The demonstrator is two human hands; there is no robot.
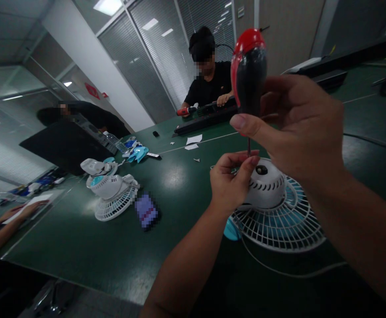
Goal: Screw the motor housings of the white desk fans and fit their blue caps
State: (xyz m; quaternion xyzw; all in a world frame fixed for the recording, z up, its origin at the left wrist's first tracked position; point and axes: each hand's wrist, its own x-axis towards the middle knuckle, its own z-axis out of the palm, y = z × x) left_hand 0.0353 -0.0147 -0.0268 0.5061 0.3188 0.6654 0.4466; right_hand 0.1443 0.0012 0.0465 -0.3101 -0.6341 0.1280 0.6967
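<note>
My right hand [299,119] is closed around the red and black handle of a screwdriver [251,75], which points downward. Its thin shaft reaches the fingertips of my left hand [231,181]. There, thumb and forefinger are pinched together at the screwdriver's lower end; anything small between them is hidden. Just behind the left fingers is the white rounded motor housing [267,185] of a fan, with a dark opening on top. The fan lies with its white grille [279,232] down on the table, light blue blades showing through the bars.
On the green table [113,260] are a second white fan [113,194], a pixelated purple object [146,211], paper scraps [193,140] and a white cable [299,276]. Across it, a person [209,75] holds a red power tool [183,111]. Another person's arms [17,218] rest at the left.
</note>
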